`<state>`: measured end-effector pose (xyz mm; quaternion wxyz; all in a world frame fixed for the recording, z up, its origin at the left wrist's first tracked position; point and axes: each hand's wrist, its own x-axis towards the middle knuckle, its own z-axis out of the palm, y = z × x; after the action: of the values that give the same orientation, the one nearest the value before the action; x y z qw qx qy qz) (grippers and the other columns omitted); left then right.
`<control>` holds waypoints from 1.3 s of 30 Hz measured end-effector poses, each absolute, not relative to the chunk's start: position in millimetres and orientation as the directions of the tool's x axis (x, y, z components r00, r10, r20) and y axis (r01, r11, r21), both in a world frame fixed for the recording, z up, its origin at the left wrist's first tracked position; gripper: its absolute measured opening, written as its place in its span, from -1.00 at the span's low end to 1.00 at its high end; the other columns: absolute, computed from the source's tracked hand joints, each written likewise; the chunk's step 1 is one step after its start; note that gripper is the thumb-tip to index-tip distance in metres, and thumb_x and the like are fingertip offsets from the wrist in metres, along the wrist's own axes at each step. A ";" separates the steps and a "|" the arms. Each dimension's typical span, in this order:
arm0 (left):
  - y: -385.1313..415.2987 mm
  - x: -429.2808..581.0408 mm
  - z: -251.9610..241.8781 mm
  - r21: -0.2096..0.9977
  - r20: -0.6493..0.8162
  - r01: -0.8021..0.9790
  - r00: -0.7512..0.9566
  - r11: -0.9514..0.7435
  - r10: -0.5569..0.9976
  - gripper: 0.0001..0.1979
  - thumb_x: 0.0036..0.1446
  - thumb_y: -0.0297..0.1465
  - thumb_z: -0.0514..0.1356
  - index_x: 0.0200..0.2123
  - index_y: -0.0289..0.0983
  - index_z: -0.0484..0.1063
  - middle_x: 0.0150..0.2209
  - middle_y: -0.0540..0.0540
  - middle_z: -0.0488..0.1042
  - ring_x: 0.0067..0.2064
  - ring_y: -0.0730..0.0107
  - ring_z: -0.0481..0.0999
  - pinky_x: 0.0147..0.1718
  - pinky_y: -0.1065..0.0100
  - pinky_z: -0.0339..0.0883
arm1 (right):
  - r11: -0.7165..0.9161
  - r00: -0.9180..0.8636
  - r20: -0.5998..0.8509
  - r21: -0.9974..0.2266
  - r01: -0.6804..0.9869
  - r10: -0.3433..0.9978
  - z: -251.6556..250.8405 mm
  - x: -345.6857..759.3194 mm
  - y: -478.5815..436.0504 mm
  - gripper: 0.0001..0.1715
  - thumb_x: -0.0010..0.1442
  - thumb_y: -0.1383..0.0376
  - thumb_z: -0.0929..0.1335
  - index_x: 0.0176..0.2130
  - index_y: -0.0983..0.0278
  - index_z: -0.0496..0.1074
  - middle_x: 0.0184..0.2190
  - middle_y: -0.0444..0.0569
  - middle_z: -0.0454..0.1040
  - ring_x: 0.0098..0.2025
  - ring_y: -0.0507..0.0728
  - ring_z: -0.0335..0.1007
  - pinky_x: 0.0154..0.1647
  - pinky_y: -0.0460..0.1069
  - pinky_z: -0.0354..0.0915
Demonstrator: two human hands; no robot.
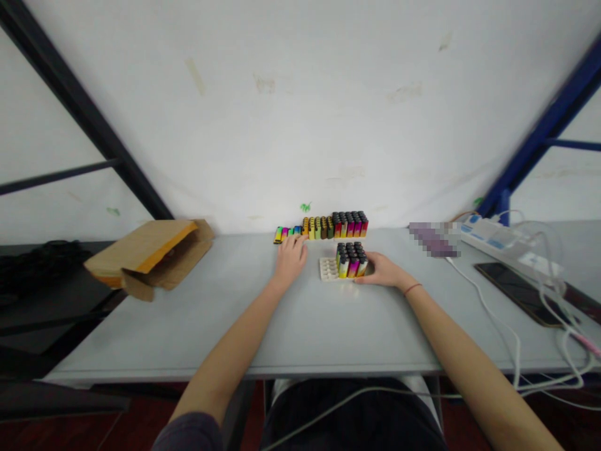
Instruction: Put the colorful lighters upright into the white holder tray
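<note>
My left hand (291, 260) rests curled on the grey table (225, 319), just in front of a row of multicoloured disposable lighters (317, 228) standing along the wall. Whether it holds anything is hidden by the fingers. My right hand (382, 270) wraps the right corner of a white moulded tray (328, 269), thumb at its front edge. Several rainbow-coloured lighters (351, 262) stand upright in the tray's far part, and its near-left cells show bare. Behind them, a tight block of lighters (350, 224) stands on a pale base.
A flattened, opened cardboard box (150, 254) lies at the table's left end. On the right are a blurred purple object (434, 241), a white power strip (493, 241), a dark phone (516, 291) and loose white cables (516, 338). A white wall backs the table.
</note>
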<state>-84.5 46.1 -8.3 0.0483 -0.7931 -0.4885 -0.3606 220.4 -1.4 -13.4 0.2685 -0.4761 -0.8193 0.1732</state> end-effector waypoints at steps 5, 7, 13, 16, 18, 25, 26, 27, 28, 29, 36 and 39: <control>79.9 -125.3 -13.1 0.288 0.424 0.937 0.059 -0.196 0.904 -0.43 0.28 -0.29 0.11 0.32 -0.31 0.25 0.38 -0.36 0.19 0.38 -0.10 0.18 0.27 0.00 0.17 | 0.486 -0.391 0.290 -0.523 0.700 0.874 -15.3 220.6 -3.6 -0.29 -0.04 -0.04 0.53 0.00 0.30 0.50 -0.04 0.12 0.60 -0.05 0.37 0.52 0.06 0.22 0.38; 88.8 -135.0 -15.5 0.282 0.344 0.937 0.101 -0.205 0.934 -0.38 0.29 -0.24 0.11 0.36 -0.30 0.18 0.43 -0.32 0.11 0.43 -0.05 0.11 0.31 0.03 0.14 | 0.481 -0.382 0.293 -0.513 0.710 0.876 -16.6 219.7 -3.8 -0.29 -0.04 -0.04 0.53 0.00 0.31 0.50 -0.05 0.12 0.60 -0.05 0.37 0.51 0.05 0.22 0.38; 93.5 -143.9 -18.2 0.313 0.336 0.905 0.179 -0.289 0.925 -0.48 0.31 -0.26 0.07 0.25 -0.39 0.28 0.36 -0.37 0.24 0.38 0.09 0.25 0.33 0.12 0.14 | 0.476 -0.376 0.293 -0.504 0.721 0.879 -19.4 220.0 -1.6 -0.28 -0.05 -0.04 0.53 -0.01 0.31 0.49 -0.06 0.14 0.59 -0.06 0.35 0.51 0.04 0.21 0.38; 90.4 -149.0 -13.7 0.295 0.354 0.902 0.204 -0.316 0.913 -0.64 0.27 -0.31 0.11 0.06 -0.35 0.45 0.17 -0.33 0.45 0.25 0.12 0.41 0.28 0.17 0.23 | 0.488 -0.384 0.304 -0.488 0.723 0.872 -20.9 220.7 0.0 -0.33 -0.04 -0.04 0.52 -0.05 0.31 0.49 -0.09 0.14 0.60 -0.08 0.35 0.51 0.03 0.21 0.38; 88.5 -152.3 -10.8 0.267 0.329 0.916 0.207 -0.300 0.922 -0.71 0.27 -0.34 0.09 -0.05 -0.32 0.50 0.07 -0.29 0.50 0.15 0.14 0.49 0.23 0.19 0.29 | 0.492 -0.384 0.312 -0.476 0.728 0.869 -22.3 221.0 0.7 -0.36 -0.04 -0.04 0.52 -0.08 0.30 0.50 -0.11 0.13 0.61 -0.10 0.35 0.51 0.02 0.22 0.38; 85.6 -151.0 -16.8 0.208 0.333 0.964 0.091 -0.167 0.938 -0.52 0.31 -0.29 0.05 0.24 -0.29 0.34 0.34 -0.31 0.27 0.34 0.05 0.27 0.29 0.08 0.19 | 0.495 -0.387 0.310 -0.486 0.720 0.868 -24.0 221.2 0.6 -0.33 -0.03 -0.04 0.52 -0.03 0.29 0.49 -0.08 0.12 0.61 -0.07 0.34 0.51 0.05 0.21 0.37; 85.6 -150.2 -18.3 0.207 0.310 0.965 0.092 -0.162 0.946 -0.50 0.33 -0.28 0.02 0.27 -0.28 0.30 0.38 -0.30 0.21 0.38 0.04 0.20 0.30 0.04 0.16 | 0.493 -0.388 0.307 -0.490 0.719 0.869 -24.0 221.2 0.6 -0.32 -0.03 -0.04 0.52 -0.02 0.30 0.48 -0.07 0.12 0.60 -0.06 0.35 0.51 0.06 0.22 0.37; 85.4 -149.5 -19.4 0.205 0.279 0.966 0.099 -0.160 0.955 -0.49 0.34 -0.28 0.00 0.29 -0.30 0.27 0.40 -0.30 0.18 0.40 0.04 0.17 0.31 0.01 0.14 | 0.489 -0.386 0.302 -0.493 0.720 0.872 -24.0 221.3 0.6 -0.30 -0.03 -0.04 0.52 -0.01 0.31 0.48 -0.06 0.14 0.60 -0.05 0.35 0.50 0.07 0.22 0.36; 84.9 -149.0 -19.9 0.205 0.250 0.966 0.106 -0.159 0.962 -0.49 0.35 -0.29 -0.02 0.30 -0.32 0.26 0.40 -0.32 0.18 0.40 0.04 0.17 0.32 0.01 0.13 | 0.484 -0.382 0.298 -0.495 0.722 0.875 -24.2 221.4 0.6 -0.29 -0.03 -0.04 0.52 0.00 0.31 0.48 -0.05 0.15 0.59 -0.04 0.36 0.50 0.08 0.23 0.36; 84.2 -148.6 -19.9 0.205 0.235 0.966 0.110 -0.160 0.966 -0.48 0.34 -0.30 -0.02 0.30 -0.35 0.26 0.39 -0.34 0.20 0.39 0.05 0.19 0.32 0.02 0.12 | 0.479 -0.378 0.297 -0.496 0.724 0.877 -24.3 221.5 0.6 -0.27 -0.03 -0.04 0.52 0.01 0.32 0.48 -0.04 0.16 0.59 -0.03 0.36 0.50 0.09 0.23 0.36; 77.8 -137.4 -14.1 0.190 0.238 0.960 0.158 -0.205 0.958 -0.36 0.35 -0.12 -0.03 0.43 -0.16 0.07 0.47 -0.20 0.02 0.47 -0.04 -0.02 0.35 -0.15 -0.02 | 0.470 -0.364 0.303 -0.478 0.742 0.881 -23.5 220.8 -1.2 -0.26 -0.05 -0.06 0.52 0.01 0.30 0.49 -0.05 0.14 0.59 -0.05 0.36 0.51 0.05 0.23 0.38; 79.9 -133.6 -12.5 0.209 0.205 0.950 0.189 -0.232 0.960 -0.38 0.37 -0.17 -0.06 0.43 -0.20 0.06 0.46 -0.19 0.06 0.45 0.01 0.06 0.35 -0.09 0.01 | 0.470 -0.371 0.291 -0.479 0.741 0.882 -21.3 220.3 -2.5 -0.28 -0.04 -0.05 0.52 0.01 0.30 0.48 -0.06 0.13 0.60 -0.07 0.35 0.51 0.03 0.21 0.39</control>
<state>-133.6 79.9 -12.5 -0.0174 -0.7708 -0.6195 -0.1472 220.3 -2.5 -21.3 0.2604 -0.4968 -0.8168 0.1348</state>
